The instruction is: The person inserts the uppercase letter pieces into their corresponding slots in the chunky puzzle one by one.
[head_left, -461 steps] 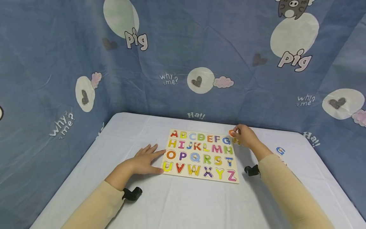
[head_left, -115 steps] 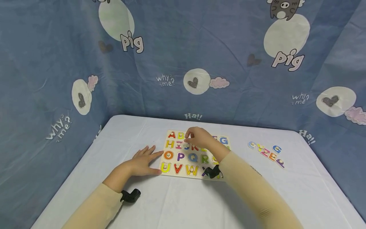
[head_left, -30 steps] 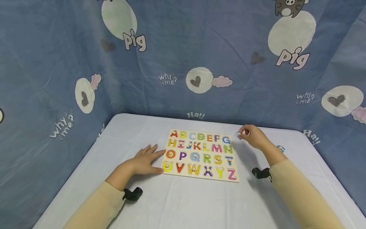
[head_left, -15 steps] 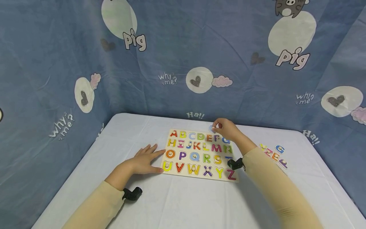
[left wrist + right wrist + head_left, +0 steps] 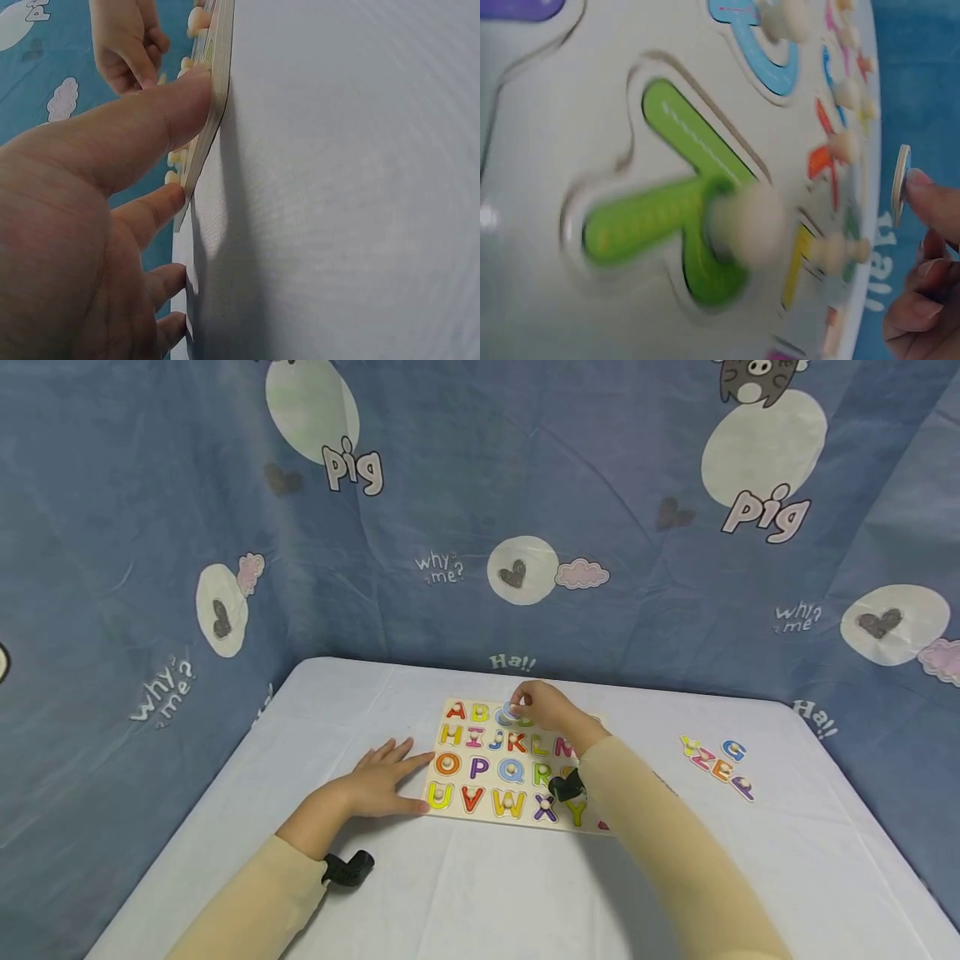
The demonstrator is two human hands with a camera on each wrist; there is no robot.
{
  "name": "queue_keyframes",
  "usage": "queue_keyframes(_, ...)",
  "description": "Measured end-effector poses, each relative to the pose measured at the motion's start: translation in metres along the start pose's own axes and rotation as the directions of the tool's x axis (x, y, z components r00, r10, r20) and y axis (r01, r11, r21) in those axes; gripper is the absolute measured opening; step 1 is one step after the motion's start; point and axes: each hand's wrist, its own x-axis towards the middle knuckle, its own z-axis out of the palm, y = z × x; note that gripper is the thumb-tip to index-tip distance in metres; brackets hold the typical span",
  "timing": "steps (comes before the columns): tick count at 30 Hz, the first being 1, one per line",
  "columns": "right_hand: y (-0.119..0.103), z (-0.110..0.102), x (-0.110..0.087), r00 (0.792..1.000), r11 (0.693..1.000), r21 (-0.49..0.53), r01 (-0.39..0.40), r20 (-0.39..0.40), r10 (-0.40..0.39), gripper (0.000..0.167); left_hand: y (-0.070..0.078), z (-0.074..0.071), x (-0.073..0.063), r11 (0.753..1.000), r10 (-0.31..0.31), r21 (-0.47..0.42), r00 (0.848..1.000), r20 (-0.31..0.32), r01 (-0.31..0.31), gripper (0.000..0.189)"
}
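Observation:
A wooden alphabet puzzle board [image 5: 525,822] lies on the table, with knobbed letters in many of its recesses. My right hand [image 5: 546,706] pinches a light blue letter C piece [image 5: 507,714] over the C recess in the top row. In the right wrist view that letter piece [image 5: 901,184] appears edge-on, apart from the board, beside the fingers [image 5: 937,202]. My left hand [image 5: 378,783] lies with fingers spread at the board's left edge. Thumb and forefinger touch that edge in the left wrist view, where the left hand [image 5: 90,195] fills the near side.
Right of the board lie several loose letters: a yellow Y [image 5: 689,744], a pink Z [image 5: 702,759], an orange E [image 5: 722,770], a purple P [image 5: 742,787] and a blue G [image 5: 734,750]. A blue printed curtain [image 5: 420,627] rises behind the white table [image 5: 480,893].
My right hand has picked up the light blue C piece from the table's right side and carried it left over the board's top row. The left hand has stayed put.

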Motion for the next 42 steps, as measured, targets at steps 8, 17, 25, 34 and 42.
queue_keyframes(8, -0.003, 0.013, 0.01, 1.0, 0.997, -0.077, -0.021, -0.005, 0.02, 0.014, 0.002, 0.0, -0.001, 1.0, 0.0, 0.0, 1.0, 0.0, 0.0, 0.091)
queue_keyframes(17, -0.004, 0.02, 0.014, 1.0, 0.996, -0.091, -0.022, -0.005, 0.021, 0.012, 0.001, -0.001, 0.0, 1.0, -0.003, 0.003, 1.0, -0.003, 0.003, 0.091)
queue_keyframes(25, -0.004, 0.027, 0.015, 0.999, 0.995, -0.087, -0.043, -0.03, 0.041, 0.009, 0.002, 0.0, -0.001, 1.0, -0.009, -0.002, 1.0, -0.002, 0.009, 0.091)
queue_keyframes(34, -0.017, 0.012, -0.007, 0.997, 0.993, -0.101, -0.056, -0.062, 0.05, 0.018, 0.002, 0.002, 0.001, 1.0, -0.015, 0.002, 1.0, -0.012, 0.015, 0.091)
queue_keyframes(42, -0.017, -0.023, -0.042, 0.996, 0.996, -0.09, -0.017, -0.09, 0.009, 0.019, 0.001, 0.002, 0.001, 1.0, -0.013, 0.013, 1.0, -0.006, 0.014, 0.091)
